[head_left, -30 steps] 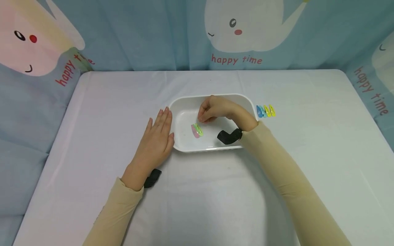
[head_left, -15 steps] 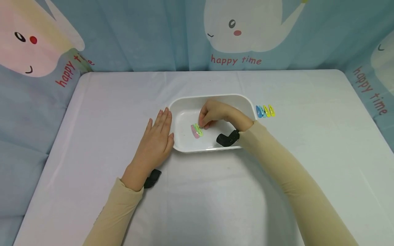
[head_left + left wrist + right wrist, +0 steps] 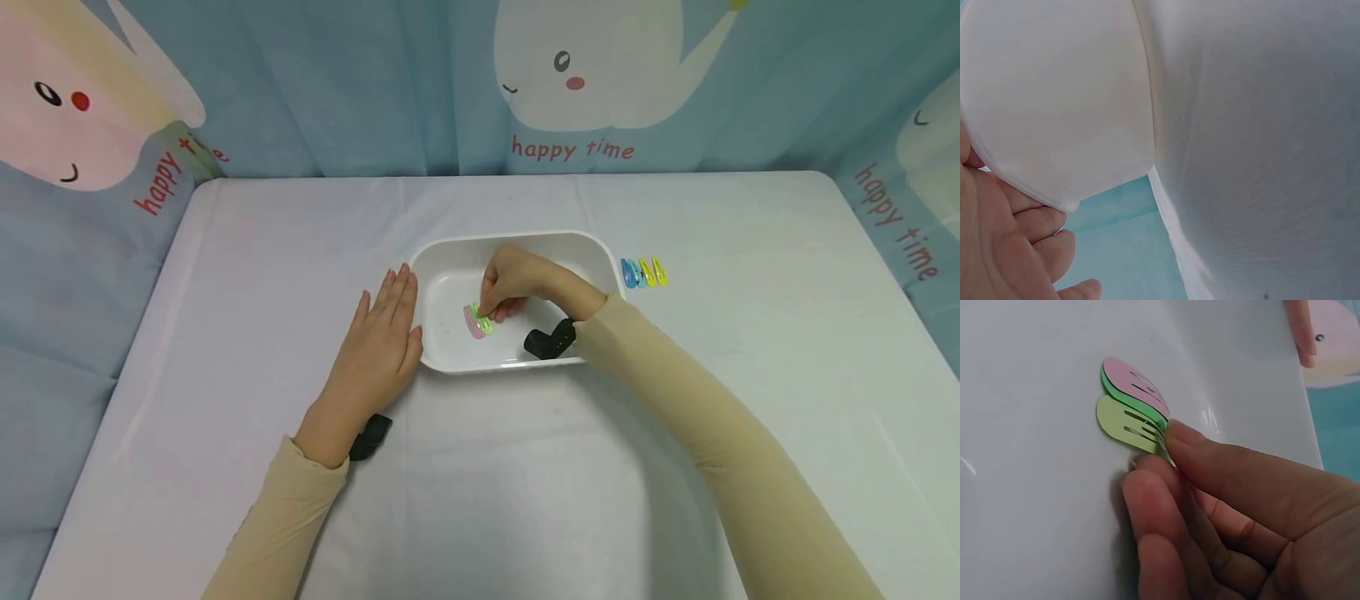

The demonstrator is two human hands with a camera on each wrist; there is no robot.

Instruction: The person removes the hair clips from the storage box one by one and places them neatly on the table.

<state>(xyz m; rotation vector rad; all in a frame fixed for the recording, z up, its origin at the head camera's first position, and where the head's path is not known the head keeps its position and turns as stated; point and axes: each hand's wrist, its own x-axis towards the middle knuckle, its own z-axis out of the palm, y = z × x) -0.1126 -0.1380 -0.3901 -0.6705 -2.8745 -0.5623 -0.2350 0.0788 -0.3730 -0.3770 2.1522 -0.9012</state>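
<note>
Inside a white tray (image 3: 517, 365) lie snap hair clips close together. The right wrist view shows a pink hair clip (image 3: 1125, 376) over a green hair clip (image 3: 1110, 389), with a yellow-green hair clip (image 3: 1116, 419) alongside. My right hand (image 3: 517, 277) reaches into the tray and pinches the narrow end of the yellow-green clip between thumb and forefinger; the fingertips cover that end. At the tray's left end, my left hand (image 3: 381, 343) rests with its fingers nearly straight against the outside of the rim, thumb near the front corner.
Several more hair clips, blue and yellow (image 3: 643, 272), lie in a row on the white-covered table (image 3: 757, 275), just right of the tray. A blue curtain (image 3: 375, 92) with printed figures hangs behind the table. A black wrist camera (image 3: 550, 340) hangs over the tray's front wall.
My right hand has moved down and slightly left inside the tray, from above the clips to the yellow-green clip, which it now pinches. The left hand has stayed at the rim.
</note>
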